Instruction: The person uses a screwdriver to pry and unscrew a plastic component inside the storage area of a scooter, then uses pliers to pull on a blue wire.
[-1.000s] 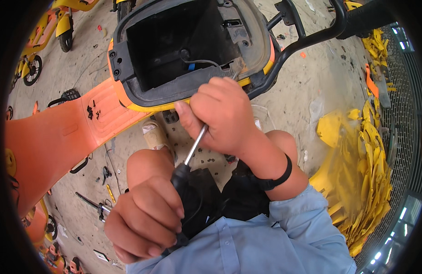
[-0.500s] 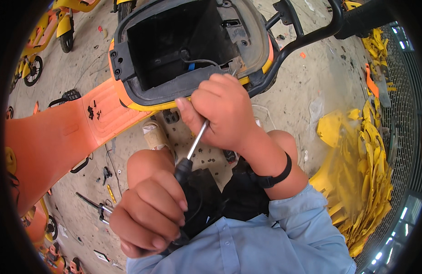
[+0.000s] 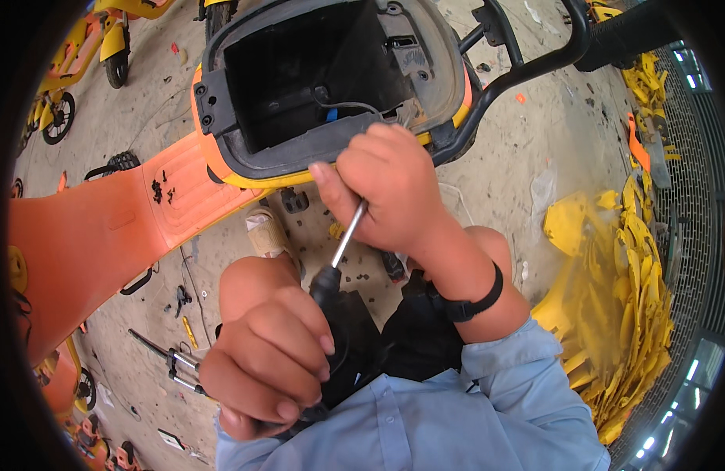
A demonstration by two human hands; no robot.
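A screwdriver with a bright metal shaft [image 3: 349,235] and a black handle end [image 3: 326,284] slants between my two hands. My left hand [image 3: 270,359] is closed around the handle, low in the view, and hides most of it. Farther up, my right hand [image 3: 394,188] wraps the shaft, thumb raised, and covers the tool's far end. That hand is at the near right edge of an open black compartment [image 3: 300,86] on an orange and yellow scooter. I cannot see where the tip sits. A dark cable [image 3: 348,104] and a blue piece [image 3: 331,115] show inside the compartment.
Small black parts [image 3: 157,188] lie on the orange footboard [image 3: 182,169]. A black tubular rail [image 3: 488,98] curves off the compartment's right side. Yellow panels [image 3: 613,314] are piled at the right. Other scooters [image 3: 60,118] stand at the left, with loose parts on the floor.
Both hands and the screwdriver have shifted slightly to the right, the left hand a little upward too. Both grips stay the same. The scooter sits a touch farther right in view.
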